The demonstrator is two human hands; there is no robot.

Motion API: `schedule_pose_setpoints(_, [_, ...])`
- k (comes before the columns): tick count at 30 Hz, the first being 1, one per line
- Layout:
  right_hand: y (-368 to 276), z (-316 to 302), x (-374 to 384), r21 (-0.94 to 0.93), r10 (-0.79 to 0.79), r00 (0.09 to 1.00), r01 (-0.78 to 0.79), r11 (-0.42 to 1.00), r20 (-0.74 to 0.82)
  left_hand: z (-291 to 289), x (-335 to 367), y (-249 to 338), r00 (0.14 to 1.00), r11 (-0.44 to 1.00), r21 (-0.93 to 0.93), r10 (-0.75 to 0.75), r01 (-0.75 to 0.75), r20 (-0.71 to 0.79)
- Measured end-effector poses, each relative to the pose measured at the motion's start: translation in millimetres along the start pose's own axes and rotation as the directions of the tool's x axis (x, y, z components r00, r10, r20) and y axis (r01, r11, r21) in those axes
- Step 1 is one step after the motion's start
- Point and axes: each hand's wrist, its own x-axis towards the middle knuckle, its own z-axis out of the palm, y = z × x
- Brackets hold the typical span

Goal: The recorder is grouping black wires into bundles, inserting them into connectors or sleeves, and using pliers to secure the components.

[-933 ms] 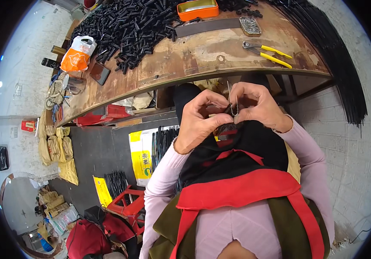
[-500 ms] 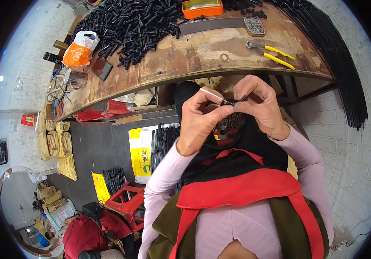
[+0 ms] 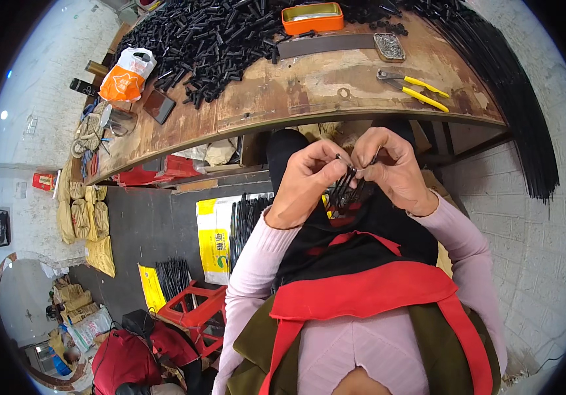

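Note:
Above my lap, my left hand [image 3: 311,175] and my right hand [image 3: 389,168] work with fingertips almost touching. A small black part [image 3: 341,158] is pinched between my left thumb and forefinger. My right thumb and fingers are also pressed together, at a small dark piece [image 3: 373,159] too fine to name. A bunch of thin black rods [image 3: 344,192] shows just below and between the hands. How the pieces join is hidden by the fingers.
Along the wooden bench [image 3: 283,99] lie a heap of black tubes [image 3: 223,52], yellow-handled pliers [image 3: 421,89], an orange tin [image 3: 312,27], a small tray of metal bits [image 3: 389,47] and long black rods [image 3: 526,125]. A red stool [image 3: 194,306] stands on the floor to the left.
Both hands have turned slightly and moved a little. A white stick-like thing by my left forefinger no longer shows. More of the black rods appears between the hands.

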Motion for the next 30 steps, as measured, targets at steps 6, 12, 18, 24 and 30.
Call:
schedule_pose_setpoints(6, [2,0,-3,-0.162,-0.033,0.998,0.023,0.986,-0.057,-6,-11,7,0.998,0.965,0.259,-0.055,0.044,0.039])
schedule_pose_setpoints(12, [-5,-12,1,-0.335,-0.205,0.979,0.191,0.923,-0.006,3,-3,2,0.996,0.977,0.201,0.066,-0.077,0.061])
schedule_pose_setpoints(18, [-42,-45,31,-0.352,0.191,0.964,-0.116,0.929,0.187,-4,20,2,1.0,0.976,0.217,-0.01,0.011,-0.005])
schedule_pose_setpoints(24, [-81,-182,119,-0.936,-0.255,0.96,-0.021,0.351,-0.117,-14,49,5,0.997,0.986,0.158,-0.054,0.062,-0.051])
schedule_pose_setpoints(30, [-74,-298,175,-0.985,-0.467,0.868,-0.156,0.069,-0.17,-16,71,2,0.988,0.975,0.158,-0.155,0.156,-0.021])
